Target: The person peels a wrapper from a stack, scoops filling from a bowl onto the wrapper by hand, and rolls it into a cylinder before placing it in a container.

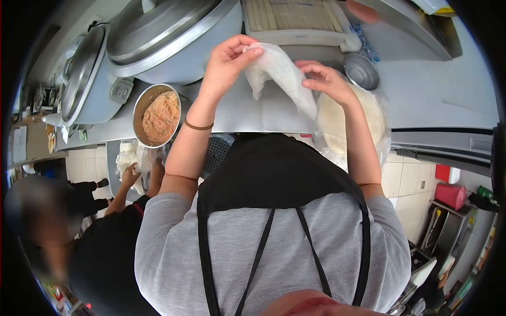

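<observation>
A thin whitish sheet [276, 66] hangs in folds above the steel counter. My left hand [232, 60] pinches its upper left corner between thumb and fingers. At the sheet's right side is my right hand [327, 81], thumb and fingers apart, its fingertips close to the edge; whether they touch it is unclear. Below my right hand lies a stack of round pale sheets [350, 118] in clear plastic. A metal bowl of orange-pink minced filling [161, 118] stands left of my left forearm.
Behind my hands stands a plastic tray [300, 38] holding rows of pale rolls. Large lidded pots [174, 55] fill the back left. A small metal bowl [361, 71] sits at the right. A co-worker's hands [129, 176] are over a tray at the lower left.
</observation>
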`<state>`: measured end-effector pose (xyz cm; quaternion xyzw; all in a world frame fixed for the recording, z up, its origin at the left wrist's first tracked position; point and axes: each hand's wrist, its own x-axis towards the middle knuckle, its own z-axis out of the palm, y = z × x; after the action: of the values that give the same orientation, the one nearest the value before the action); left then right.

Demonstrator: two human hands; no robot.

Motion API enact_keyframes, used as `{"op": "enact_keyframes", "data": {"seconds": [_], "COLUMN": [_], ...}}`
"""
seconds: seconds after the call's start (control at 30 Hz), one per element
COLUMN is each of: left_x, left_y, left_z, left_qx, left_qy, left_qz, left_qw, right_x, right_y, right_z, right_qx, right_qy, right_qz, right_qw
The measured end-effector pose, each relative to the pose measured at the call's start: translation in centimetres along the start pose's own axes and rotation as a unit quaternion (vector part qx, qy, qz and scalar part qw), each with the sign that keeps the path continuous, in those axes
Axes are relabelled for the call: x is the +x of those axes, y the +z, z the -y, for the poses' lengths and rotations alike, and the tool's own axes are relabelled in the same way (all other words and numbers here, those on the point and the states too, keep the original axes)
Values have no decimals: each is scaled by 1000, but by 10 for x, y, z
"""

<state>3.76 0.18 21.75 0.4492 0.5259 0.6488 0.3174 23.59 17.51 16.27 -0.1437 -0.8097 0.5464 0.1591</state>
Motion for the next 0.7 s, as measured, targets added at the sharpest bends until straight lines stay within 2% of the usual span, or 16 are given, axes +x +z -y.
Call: {"op": "enact_keyframes", "data": {"seconds": [0.03, 0.13, 0.23, 0.33, 0.4, 0.43, 0.5, 0.53, 0.6, 0.7], "left_x": [-3, -11, -16, -11, -8, -7, -6, -5, -7, -12], "left_y": [-3, -21, -30, -28, -26, -25, -24, -23, -18, -14], "left_z": [-3, 18, 50, 54, 42, 33, 23, 18, 3, -19], "left_qx": [-27, -11, -15, 12, 4, -5, 6, 18, 39, 54], "left_qy": [-2, -27, -77, -69, -76, -86, -85, -83, -75, -56], "left_qz": [-22, -73, -85, -74, -72, -68, -44, -20, -1, 25], "left_qw": [999, 997, 993, 995, 994, 994, 995, 996, 996, 997], "right_x": [3, 10, 24, 41, 54, 54, 56, 55, 52, 54], "right_y": [0, -3, 4, 12, 13, 15, 22, 26, 34, 39], "right_z": [6, 6, 8, 11, 4, 5, 10, 14, 20, 7], "right_qx": [153, 200, 188, 202, 122, 122, -14, -13, -131, -143], "right_qy": [43, 61, 70, 83, 6, 6, -61, -61, -65, -137], "right_qz": [104, 99, 69, 69, 10, 10, 40, 39, 55, 16], "right_qw": [982, 973, 977, 973, 992, 992, 997, 997, 988, 980]}}
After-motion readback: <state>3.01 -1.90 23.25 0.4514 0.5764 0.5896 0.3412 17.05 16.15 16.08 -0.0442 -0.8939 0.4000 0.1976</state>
